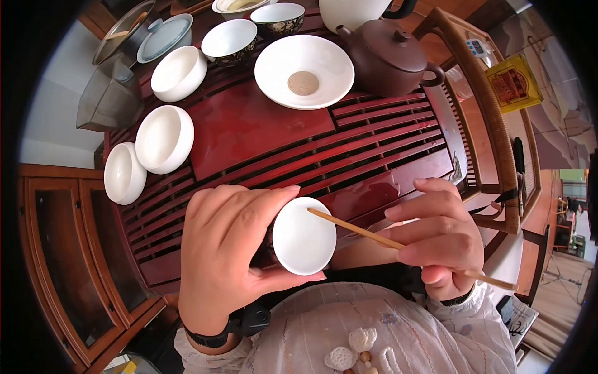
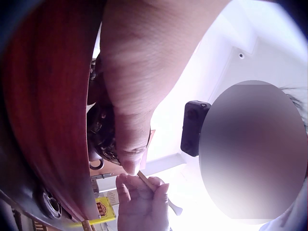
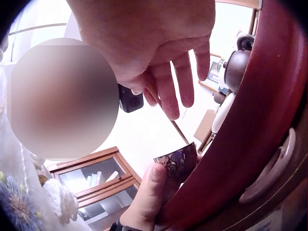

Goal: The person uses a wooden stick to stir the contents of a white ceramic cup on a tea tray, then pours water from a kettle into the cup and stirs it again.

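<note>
My left hand (image 1: 224,246) grips a small teacup (image 1: 305,238), thumb on the near side and fingers round the far side. The cup is white inside and tilted so its mouth faces the head camera; dark patterned decoration covers its outside (image 3: 178,162) in the right wrist view. My right hand (image 1: 445,234) pinches a thin wooden stick (image 1: 358,230) between thumb and fingers, the other fingers spread loosely. The stick's narrow tip reaches over the rim into the cup's mouth, and its wider, flattened end (image 1: 495,281) sticks out behind the hand.
On the slatted red tea tray (image 1: 261,134) stand a wide white bowl (image 1: 274,68) with a brownish round patch at its bottom, a brown clay teapot (image 1: 392,59), several white cups (image 1: 165,138) and dark patterned cups (image 1: 229,40). A rattan shelf (image 1: 498,124) holds a yellow box (image 1: 514,83) at right.
</note>
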The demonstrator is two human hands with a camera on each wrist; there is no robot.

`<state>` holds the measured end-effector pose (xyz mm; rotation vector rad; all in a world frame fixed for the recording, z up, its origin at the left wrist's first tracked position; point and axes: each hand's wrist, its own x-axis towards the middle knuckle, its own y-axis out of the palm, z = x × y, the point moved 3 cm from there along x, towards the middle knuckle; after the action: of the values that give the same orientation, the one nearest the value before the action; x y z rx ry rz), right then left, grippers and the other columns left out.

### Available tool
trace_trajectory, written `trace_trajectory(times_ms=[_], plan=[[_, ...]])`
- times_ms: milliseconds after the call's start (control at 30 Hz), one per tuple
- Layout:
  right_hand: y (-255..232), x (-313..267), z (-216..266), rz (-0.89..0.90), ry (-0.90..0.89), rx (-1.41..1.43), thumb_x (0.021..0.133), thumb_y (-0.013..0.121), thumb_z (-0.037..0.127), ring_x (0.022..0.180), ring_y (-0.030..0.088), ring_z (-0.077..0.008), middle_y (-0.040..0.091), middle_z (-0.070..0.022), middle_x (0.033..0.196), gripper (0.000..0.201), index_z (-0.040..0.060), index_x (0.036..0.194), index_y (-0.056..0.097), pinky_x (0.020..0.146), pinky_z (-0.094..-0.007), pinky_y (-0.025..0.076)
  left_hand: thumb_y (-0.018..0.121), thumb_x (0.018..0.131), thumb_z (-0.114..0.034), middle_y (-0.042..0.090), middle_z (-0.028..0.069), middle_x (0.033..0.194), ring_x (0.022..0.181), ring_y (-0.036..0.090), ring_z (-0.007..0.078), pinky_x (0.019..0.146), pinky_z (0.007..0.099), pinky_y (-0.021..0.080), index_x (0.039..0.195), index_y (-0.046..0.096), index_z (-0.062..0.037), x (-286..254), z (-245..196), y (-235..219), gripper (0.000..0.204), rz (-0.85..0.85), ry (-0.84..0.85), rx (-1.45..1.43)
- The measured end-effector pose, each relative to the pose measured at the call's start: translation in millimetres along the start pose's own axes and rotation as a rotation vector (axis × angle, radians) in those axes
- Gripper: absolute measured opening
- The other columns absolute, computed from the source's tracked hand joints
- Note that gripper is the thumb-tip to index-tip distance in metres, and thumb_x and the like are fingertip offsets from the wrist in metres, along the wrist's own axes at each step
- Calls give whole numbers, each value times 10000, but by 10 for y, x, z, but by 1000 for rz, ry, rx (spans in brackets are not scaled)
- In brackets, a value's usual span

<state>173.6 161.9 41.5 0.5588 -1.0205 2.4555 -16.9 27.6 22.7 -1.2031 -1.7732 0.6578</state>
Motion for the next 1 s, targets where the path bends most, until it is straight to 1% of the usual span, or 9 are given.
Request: trace_trajectory(times_ms=[133, 200, 233, 333, 400, 633, 700, 933, 1000], plan=[[1, -46, 61, -14, -8, -54, 936, 605, 307, 930, 665, -283, 718, -113, 927, 250, 64, 962, 657, 950, -486, 427, 864, 434, -489, 641, 99, 914, 841, 581, 295, 811, 412, 427, 1082, 652, -31, -9, 3, -5, 822, -5, 6, 9], [4, -52, 72, -21, -65, -127, 929, 613, 329, 927, 667, -277, 717, -95, 947, 247, 87, 965, 645, 945, -482, 435, 861, 431, -496, 635, 97, 903, 839, 577, 295, 806, 409, 425, 1078, 653, -32, -1, -3, -4, 823, 3, 1, 9], [17, -64, 71, -22, -63, -129, 929, 613, 329, 927, 667, -277, 717, -95, 947, 247, 87, 965, 645, 945, -482, 435, 861, 431, -496, 635, 97, 903, 839, 577, 295, 806, 409, 425, 1078, 653, -32, -3, -4, 3, 823, 4, 4, 8], [48, -81, 82, -42, -87, -145, 918, 628, 336, 928, 667, -269, 714, -73, 977, 240, 109, 998, 630, 943, -476, 440, 861, 430, -498, 635, 98, 901, 838, 577, 294, 801, 407, 423, 1074, 655, -32, -11, 4, -1, 821, -6, 5, 12], [32, -82, 101, -13, -90, -166, 910, 636, 324, 934, 665, -261, 710, -60, 989, 239, 111, 1016, 614, 946, -473, 441, 863, 427, -492, 638, 95, 901, 835, 577, 292, 799, 405, 423, 1071, 656, -33, -4, -1, -4, 817, -1, 3, 7], [61, -84, 137, 38, -109, -258, 905, 631, 326, 941, 660, -244, 707, -44, 979, 230, 124, 1007, 588, 939, -462, 442, 864, 432, -487, 650, 87, 911, 833, 581, 290, 796, 402, 424, 1058, 653, -36, -4, 4, -1, 800, 0, 5, -3], [58, -86, 153, 47, -90, -280, 913, 621, 324, 944, 659, -240, 708, -36, 973, 213, 135, 1002, 576, 933, -459, 444, 860, 435, -493, 650, 86, 908, 834, 581, 289, 795, 400, 423, 1052, 651, -39, 0, 2, 3, 795, -2, 12, 0], [97, -109, 199, 25, -128, -351, 918, 615, 318, 956, 659, -226, 710, -22, 953, 194, 144, 990, 568, 945, -467, 443, 858, 435, -498, 647, 83, 899, 830, 579, 289, 792, 400, 424, 1047, 650, -40, 2, -1, 0, 792, 2, 6, 6], [100, -126, 200, 23, -113, -358, 1010, 467, 375, 919, 661, -246, 721, -32, 881, 251, 141, 983, 553, 999, -520, 375, 855, 437, -502, 645, 85, 896, 827, 578, 289, 789, 399, 424, 1046, 650, -42, 1, -2, 1, 791, -3, 13, 13]])
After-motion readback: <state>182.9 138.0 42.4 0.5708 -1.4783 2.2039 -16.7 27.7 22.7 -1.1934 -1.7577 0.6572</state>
